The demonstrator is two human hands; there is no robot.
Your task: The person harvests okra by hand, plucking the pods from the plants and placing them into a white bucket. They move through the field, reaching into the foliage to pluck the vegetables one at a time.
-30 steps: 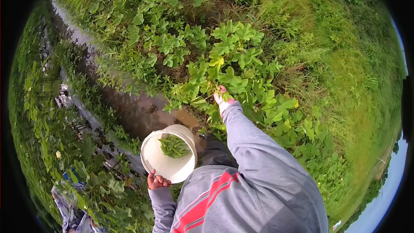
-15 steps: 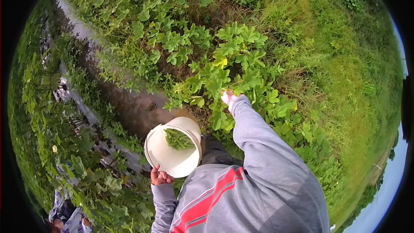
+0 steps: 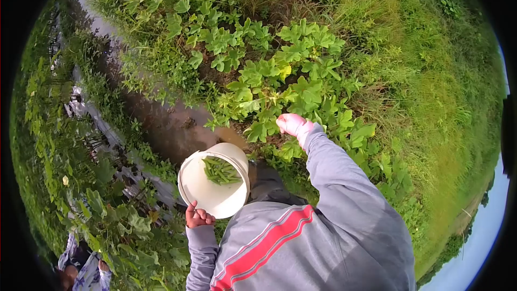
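Note:
My left hand (image 3: pixel 198 215) grips the rim of a white plastic bucket (image 3: pixel 218 199), which is tipped so its mouth faces me. Green okra pods (image 3: pixel 221 171) lie in a heap inside it. Ahead of my body, my right hand (image 3: pixel 291 124) is closed at the near side of a leafy okra plant (image 3: pixel 307 89). Its fingers are curled in, and whatever they may hold is hidden. Broad lobed leaves stand just beyond and beside that hand.
Muddy wet ground (image 3: pixel 167 126) runs along the left, with a pale strip of plastic sheeting (image 3: pixel 102 124) beyond it. Another person (image 3: pixel 83 267) is at the lower left among plants. Tall grass (image 3: pixel 425 113) covers the right side.
My right hand has drawn out of the leaves slightly toward me, so more of it shows. The plant's leaves have shifted. My left hand still holds the bucket.

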